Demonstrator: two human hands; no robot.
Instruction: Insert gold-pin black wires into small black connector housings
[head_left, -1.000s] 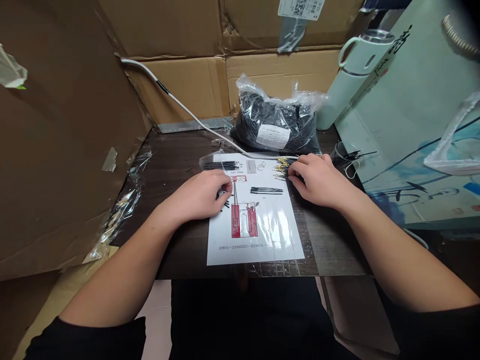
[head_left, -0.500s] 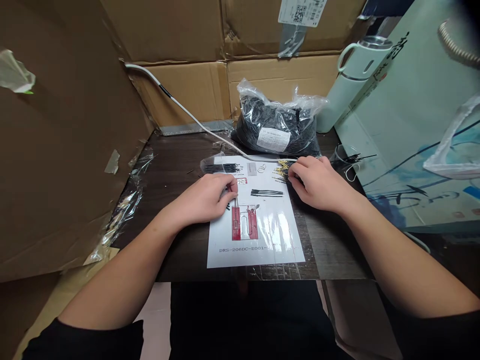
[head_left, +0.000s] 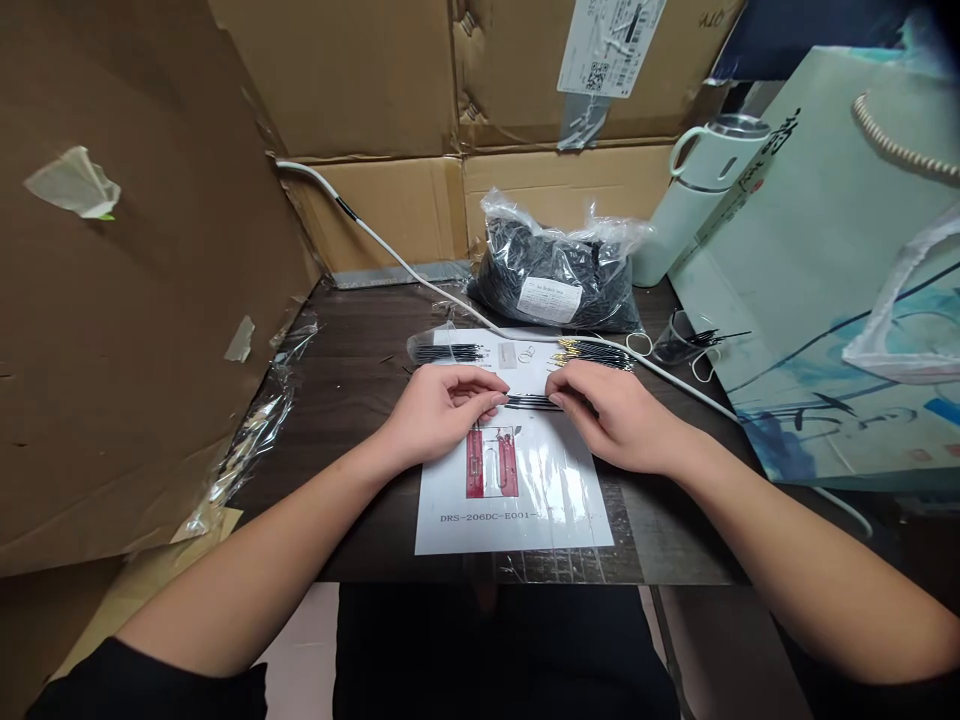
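Observation:
Several thin black wires lie side by side across the white sheet, between my two hands. My left hand is closed in a pinch at their left end. At the right end, my right hand has its thumb and index finger closed on the wires. How many wires the fingers grip is hidden. Just below is a small red-and-clear fixture on the sheet. Behind my right hand rests a bundle of black wires with gold tips. Another bundle of black wires lies behind my left hand.
A clear bag of black wires stands at the back, near a pale green bottle. A white cable crosses the table. To the right are a clear cup of wires and a large paper bag. Cardboard walls enclose the table.
My right hand has moved left from the gold-tipped bundle to the wires on the sheet. My left hand has left the fixture's upper edge and come to their left end. The view has tilted up slightly.

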